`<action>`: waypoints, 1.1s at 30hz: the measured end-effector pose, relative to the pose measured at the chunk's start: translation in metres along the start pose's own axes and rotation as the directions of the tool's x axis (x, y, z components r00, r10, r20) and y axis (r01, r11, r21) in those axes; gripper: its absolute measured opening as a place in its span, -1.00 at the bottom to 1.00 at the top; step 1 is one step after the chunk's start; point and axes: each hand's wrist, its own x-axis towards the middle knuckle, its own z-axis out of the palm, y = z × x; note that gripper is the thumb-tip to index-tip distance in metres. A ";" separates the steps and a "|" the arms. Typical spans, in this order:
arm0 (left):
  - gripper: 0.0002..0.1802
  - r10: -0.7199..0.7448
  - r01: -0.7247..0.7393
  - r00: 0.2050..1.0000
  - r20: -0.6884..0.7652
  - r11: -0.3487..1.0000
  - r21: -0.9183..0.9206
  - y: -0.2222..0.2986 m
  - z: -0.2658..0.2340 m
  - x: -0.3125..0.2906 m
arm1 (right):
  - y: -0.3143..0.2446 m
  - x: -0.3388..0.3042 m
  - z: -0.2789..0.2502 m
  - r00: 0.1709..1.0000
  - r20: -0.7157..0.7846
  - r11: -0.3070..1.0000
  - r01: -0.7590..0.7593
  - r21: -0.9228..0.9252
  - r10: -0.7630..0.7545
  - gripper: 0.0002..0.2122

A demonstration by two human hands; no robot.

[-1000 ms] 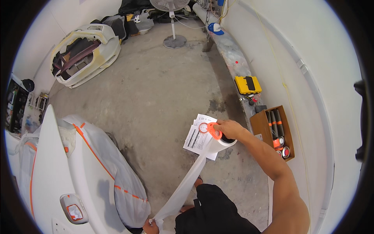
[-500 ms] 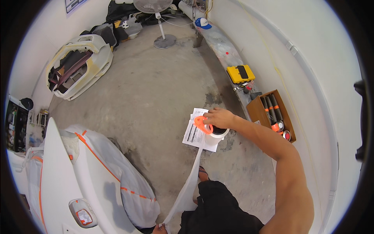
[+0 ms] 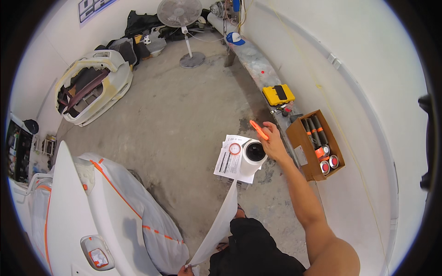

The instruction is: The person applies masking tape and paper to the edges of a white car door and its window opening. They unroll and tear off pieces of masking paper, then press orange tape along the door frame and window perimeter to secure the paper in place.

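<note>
One white car panel stood left of our left hand. We judged the film strip partly drawn out, the next move calling for keeping it untwisted; that hand pinched its end. The white roll stood just left of our right hand, whose fingers gripped an orange tool.

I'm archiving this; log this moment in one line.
left hand: pinches white translucent sheet; right hand: holds thin orange object; white cylindrical roll: upright, sheet running from it
</note>
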 end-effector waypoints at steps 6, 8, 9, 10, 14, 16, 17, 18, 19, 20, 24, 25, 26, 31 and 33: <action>-0.53 0.042 -0.042 0.998 -0.038 0.999 0.009 -0.010 -0.003 0.007 | -0.075 -0.119 0.036 0.808 -0.027 0.711 -0.502 0.492 0.589 -0.80; -0.54 0.084 -0.084 0.996 0.001 0.996 -0.017 -0.004 -0.013 0.010 | -0.076 -0.127 0.064 0.796 -0.223 0.806 -0.469 0.361 0.563 -0.81; -0.55 0.105 -0.105 0.994 0.022 0.994 -0.031 0.000 -0.019 0.011 | -0.073 -0.129 0.077 0.772 -0.295 0.818 -0.469 0.334 0.563 -0.81; -0.57 0.095 -0.094 0.995 0.016 0.995 -0.031 0.005 -0.025 0.013 | -0.069 -0.130 0.089 0.775 -0.375 0.857 -0.414 0.307 0.509 -0.80; -0.63 0.105 -0.105 0.994 -0.003 0.993 -0.049 0.019 -0.042 0.023 | -0.055 -0.124 0.128 0.751 -0.559 0.935 -0.255 0.246 0.351 -0.78; -0.64 0.105 -0.104 0.994 0.005 0.989 -0.102 0.018 -0.046 0.031 | -0.053 -0.121 0.141 0.728 -0.597 0.941 -0.236 0.244 0.337 -0.77; -0.64 0.104 -0.102 0.994 0.018 0.991 -0.090 0.014 -0.047 0.036 | -0.052 -0.120 0.146 0.702 -0.611 0.929 -0.245 0.276 0.366 -0.77; -0.63 0.104 -0.101 0.994 0.028 0.992 -0.077 0.009 -0.047 0.042 | -0.051 -0.118 0.150 0.699 -0.605 0.920 -0.222 0.324 0.382 -0.76; -0.63 0.104 -0.102 0.994 0.038 0.993 -0.065 0.002 -0.047 0.049 | -0.050 -0.116 0.154 0.662 -0.636 0.912 -0.206 0.354 0.396 -0.76; -0.62 0.082 -0.081 0.997 0.013 0.992 -0.093 -0.005 -0.046 0.056 | -0.049 -0.116 0.157 0.663 -0.670 0.941 -0.202 0.270 0.335 -0.76; -0.60 0.094 -0.088 0.995 0.021 0.978 -0.191 -0.034 -0.039 0.084 | -0.042 -0.114 0.168 0.718 -0.661 0.975 -0.181 0.128 0.220 -0.77; -0.59 0.128 -0.115 0.991 0.046 0.970 -0.212 -0.039 -0.038 0.090 | -0.040 -0.114 0.171 0.709 -0.672 0.975 -0.193 0.106 0.214 -0.77; -0.59 0.125 -0.118 0.992 0.030 0.976 -0.184 -0.043 -0.038 0.095 | -0.039 -0.115 0.174 0.701 -0.682 0.974 -0.208 0.086 0.210 -0.77; -0.59 0.051 -0.065 0.996 -0.078 0.977 -0.201 -0.056 -0.039 0.114 | -0.033 -0.124 0.185 0.741 -0.670 0.981 -0.159 -0.109 0.045 -0.74; -0.58 -0.020 -0.019 0.994 -0.109 0.938 -0.346 -0.061 -0.032 0.122 | -0.029 -0.129 0.189 0.746 -0.662 0.984 -0.162 -0.075 0.072 -0.74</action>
